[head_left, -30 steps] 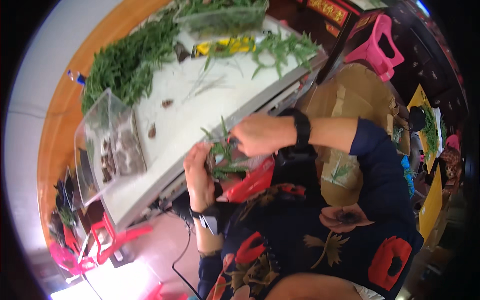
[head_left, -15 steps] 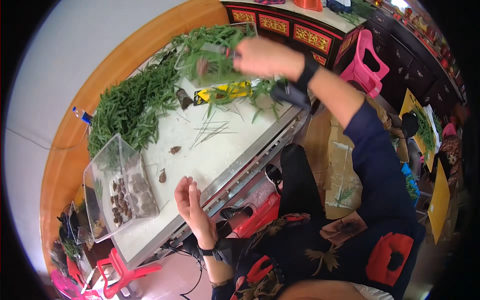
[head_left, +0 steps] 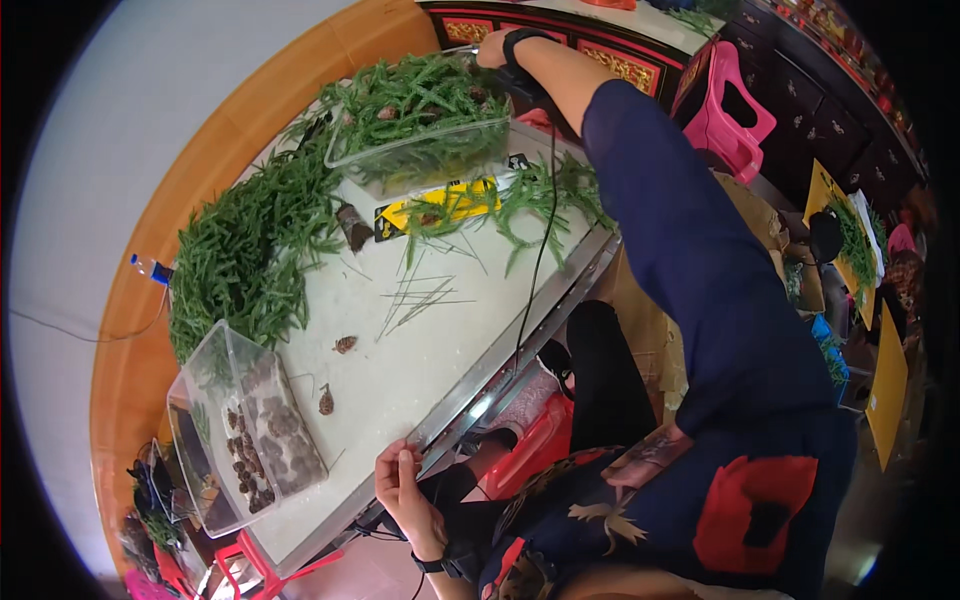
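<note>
My right hand (head_left: 492, 48) reaches over the far corner of a clear plastic bin (head_left: 420, 160) piled with green sprigs (head_left: 425, 95) and a few pine cones (head_left: 388, 112). Its fingers are bent; what they grip, if anything, is hidden. My left hand (head_left: 405, 492) is low by the table's near edge, its fingers curled and the thumb close to the index finger. I cannot make out anything between them. Two brown pine cones (head_left: 345, 344) lie on the white table (head_left: 380, 390). Several thin stems (head_left: 428, 297) lie crossed farther back.
More greenery (head_left: 240, 245) is heaped along the table's left side. A second clear bin (head_left: 300, 462) holds rows of pine cones. A yellow package (head_left: 450, 203) and a dark cylinder (head_left: 354, 228) lie before the far bin. A black cable (head_left: 550, 200) hangs over the table edge. Pink chair (head_left: 730, 110) at right.
My right hand has moved from above the greenery to the bin's far corner. My left hand has dropped toward me and its fingers have curled. The view has shifted slightly.
</note>
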